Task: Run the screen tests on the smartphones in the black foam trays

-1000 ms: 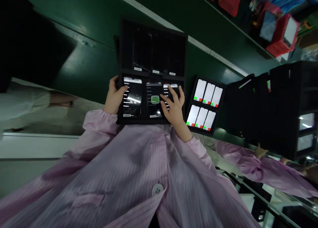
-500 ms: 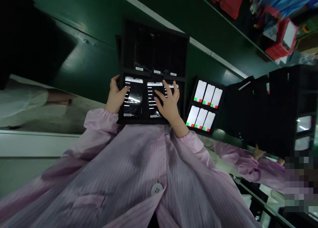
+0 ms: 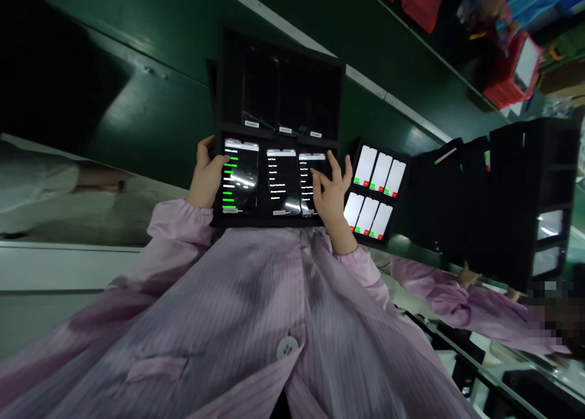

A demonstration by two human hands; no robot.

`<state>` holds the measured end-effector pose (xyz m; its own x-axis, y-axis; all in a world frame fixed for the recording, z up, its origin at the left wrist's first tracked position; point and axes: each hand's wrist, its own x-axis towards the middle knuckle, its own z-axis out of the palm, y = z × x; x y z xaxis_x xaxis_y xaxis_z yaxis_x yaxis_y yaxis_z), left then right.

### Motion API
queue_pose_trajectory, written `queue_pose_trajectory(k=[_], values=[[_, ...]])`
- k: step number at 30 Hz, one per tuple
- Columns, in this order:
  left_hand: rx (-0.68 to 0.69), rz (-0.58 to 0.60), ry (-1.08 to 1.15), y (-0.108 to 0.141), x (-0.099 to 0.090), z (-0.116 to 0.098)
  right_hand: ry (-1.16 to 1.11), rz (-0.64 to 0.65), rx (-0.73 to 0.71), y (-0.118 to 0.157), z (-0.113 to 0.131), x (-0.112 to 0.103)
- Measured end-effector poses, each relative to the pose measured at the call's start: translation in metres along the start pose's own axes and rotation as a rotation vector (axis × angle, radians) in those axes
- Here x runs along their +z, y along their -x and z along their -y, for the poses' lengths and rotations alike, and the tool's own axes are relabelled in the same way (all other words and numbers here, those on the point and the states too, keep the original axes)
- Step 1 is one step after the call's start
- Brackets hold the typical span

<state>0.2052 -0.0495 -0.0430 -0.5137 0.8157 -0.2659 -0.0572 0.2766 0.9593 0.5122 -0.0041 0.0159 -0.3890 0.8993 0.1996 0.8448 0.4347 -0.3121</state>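
Observation:
A black tray (image 3: pixel 262 190) lies before me, its lower row holding three lit smartphones. The left phone (image 3: pixel 244 193) shows a list with green lines; the middle phone (image 3: pixel 282 190) and right phone (image 3: pixel 307 190) show menus in white text. My left hand (image 3: pixel 205 175) grips the tray's left edge, its thumb over the left phone's screen. Over the right phone, my right hand (image 3: pixel 333 200) is open, fingers apart, with a fingertip at the screen. Dark phones (image 3: pixel 261 96) with white labels fill the upper row.
Right of my tray is another black tray (image 3: pixel 351 181) of phones with white screens. Further right stand dark stacked trays (image 3: pixel 512 200) and a co-worker's pink sleeve (image 3: pixel 439 282). Red trays (image 3: pixel 512 81) sit at the far right of the green workbench (image 3: pixel 173 114).
My right hand has moved right, from over the middle phone to the right phone. The left phone's screen has changed from a white menu to a list with green lines.

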Motion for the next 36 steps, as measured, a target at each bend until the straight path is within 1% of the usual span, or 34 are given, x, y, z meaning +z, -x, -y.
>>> queue_pose_trajectory(k=[3, 6, 9, 12, 18, 24, 29, 32, 36], values=[[-0.108, -0.038, 0.087, 0.004, 0.004, -0.014, -0.015, -0.003, 0.01, 0.0, -0.004, 0.002], [-0.138, -0.007, 0.155, 0.009, 0.002, -0.02, -0.066, -0.005, 0.024, 0.0, 0.0, 0.002], [-0.114, 0.029, 0.178, 0.014, -0.004, -0.018, -0.118, 0.016, 0.023, 0.002, 0.006, -0.001], [-0.068, 0.035, 0.169, 0.018, -0.009, -0.015, -0.142, 0.049, 0.009, 0.008, 0.012, -0.001], [-0.071, 0.014, 0.135, 0.014, -0.006, -0.01, -0.156, 0.09, -0.018, 0.014, 0.025, 0.002], [-0.029, 0.013, 0.05, 0.006, -0.004, 0.0, -0.104, 0.172, -0.038, 0.005, 0.041, 0.002], [-0.051, 0.034, 0.06, 0.007, -0.004, -0.001, -0.055, 0.238, -0.024, -0.005, 0.053, 0.006], [-0.061, 0.029, 0.072, 0.009, -0.003, -0.005, -0.065, 0.219, -0.008, -0.004, 0.052, 0.004], [-0.041, 0.009, 0.077, 0.011, -0.002, -0.005, -0.082, 0.16, 0.029, 0.004, 0.039, -0.004]])
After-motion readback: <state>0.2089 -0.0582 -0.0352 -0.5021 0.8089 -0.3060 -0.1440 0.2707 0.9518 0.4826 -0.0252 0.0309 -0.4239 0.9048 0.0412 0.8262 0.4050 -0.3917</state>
